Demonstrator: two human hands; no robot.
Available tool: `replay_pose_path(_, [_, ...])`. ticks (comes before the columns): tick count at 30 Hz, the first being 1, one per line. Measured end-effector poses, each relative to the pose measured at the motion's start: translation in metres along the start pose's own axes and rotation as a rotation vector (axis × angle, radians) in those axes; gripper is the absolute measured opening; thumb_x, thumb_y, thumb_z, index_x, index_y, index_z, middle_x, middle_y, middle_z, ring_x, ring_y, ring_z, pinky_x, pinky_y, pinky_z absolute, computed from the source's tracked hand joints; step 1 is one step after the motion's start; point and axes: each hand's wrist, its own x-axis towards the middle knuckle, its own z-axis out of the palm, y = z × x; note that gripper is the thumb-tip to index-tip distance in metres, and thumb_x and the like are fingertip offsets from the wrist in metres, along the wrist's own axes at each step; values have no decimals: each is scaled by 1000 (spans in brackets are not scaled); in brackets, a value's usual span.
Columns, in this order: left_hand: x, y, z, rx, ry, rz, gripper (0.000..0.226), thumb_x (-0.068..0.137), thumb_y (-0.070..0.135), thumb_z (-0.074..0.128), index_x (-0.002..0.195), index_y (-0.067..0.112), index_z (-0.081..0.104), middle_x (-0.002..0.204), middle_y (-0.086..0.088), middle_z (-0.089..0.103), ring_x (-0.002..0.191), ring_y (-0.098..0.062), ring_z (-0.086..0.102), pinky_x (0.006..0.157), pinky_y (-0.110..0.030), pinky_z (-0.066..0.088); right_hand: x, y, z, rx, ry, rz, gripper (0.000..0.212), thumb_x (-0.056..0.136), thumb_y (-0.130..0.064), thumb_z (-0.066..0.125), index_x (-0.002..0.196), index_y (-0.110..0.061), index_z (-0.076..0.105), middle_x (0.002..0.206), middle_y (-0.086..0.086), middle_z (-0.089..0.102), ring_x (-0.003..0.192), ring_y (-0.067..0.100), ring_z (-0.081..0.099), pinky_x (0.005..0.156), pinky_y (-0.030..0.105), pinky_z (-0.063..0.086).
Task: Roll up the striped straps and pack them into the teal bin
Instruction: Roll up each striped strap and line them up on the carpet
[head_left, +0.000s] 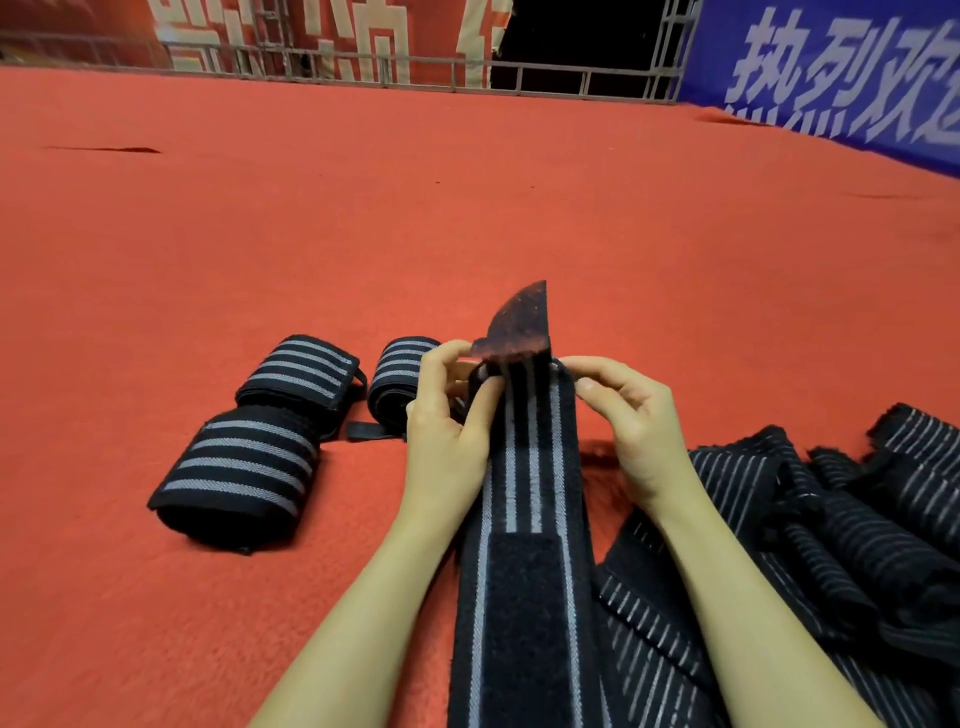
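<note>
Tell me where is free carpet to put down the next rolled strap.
Bare red carpet lies beyond the three rolled straps, up to the railing, and left of them. The right side is crowded with the pile of loose straps.

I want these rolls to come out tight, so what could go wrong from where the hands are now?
1. Both hands, left hand and right hand, pinch only the far end of the strap; a crooked first turn could give a loose, coned roll.
2. The fuzzy fastener tab sticks up and carries red lint, so it may grip poorly.
3. The unrolled pile lies right beside the strap and could snag it.
</note>
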Motion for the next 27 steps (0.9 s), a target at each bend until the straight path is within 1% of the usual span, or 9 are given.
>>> replay_pose_path(2, [1,1,-2,40,5,29,30,87,29,60,108,47,47,100,22,62,97,-15,62,92,-48,45,2,-4,1,19,-5,1,15,83,-36,61,94,-36,72,98,-11,73,102,11,63,102,45,41])
replay_pose_path(4, [1,3,-2,60,-8,32,32,83,36,59,109,49,46,100,24,62,99,-18,61,93,-56,40,5,-7,2,46,-8,3,20,81,-31,72,100,-25,70,97,-5,72,93,9,62,89,27,47])
replay_pose_path(5, [1,4,-1,59,-15,25,32,82,37,59,109,48,46,97,23,64,97,-17,61,93,-57,39,6,-8,3,53,-5,6,23,80,-26,74,102,-20,70,96,-2,71,91,9,62,85,23,47])
replay_pose_path(9, [0,4,0,35,-28,-12,32,82,37,61,110,45,47,90,19,67,94,-18,61,92,-58,39,8,-8,4,102,24,66,14,84,-9,70,97,-13,71,95,3,73,95,24,65,88,35,51])
replay_pose_path(14, [0,9,0,-19,-40,-43,38,83,13,67,112,32,51,86,12,70,88,-8,63,93,-44,45,7,-8,3,68,-1,62,14,82,-9,71,91,-18,68,83,-13,68,79,7,54,78,23,45])
replay_pose_path(17, [2,11,-1,-17,-72,-49,36,81,23,67,108,38,50,87,11,70,90,-11,64,97,-52,40,8,-14,3,114,-5,38,23,77,-19,71,101,-20,69,95,-5,71,89,20,62,84,27,48])
replay_pose_path(19, [2,12,0,-12,-105,-51,35,79,30,65,108,40,49,87,12,70,91,-11,63,97,-58,36,11,-18,3,186,40,45,24,78,-11,72,100,-20,69,97,-2,73,97,20,66,85,30,51])
replay_pose_path(22, [-1,13,1,1,-141,-60,36,81,26,66,110,39,49,88,15,69,94,-12,62,97,-59,36,11,-24,4,288,109,83,24,80,3,68,97,-14,70,90,-1,74,92,15,67,80,24,52])
replay_pose_path(27, [-3,12,1,3,-194,-75,36,80,34,65,111,42,48,88,14,69,98,-20,60,95,-61,37,10,-32,5,375,141,124,22,81,6,66,94,-12,67,78,-3,72,75,9,68,67,20,52])
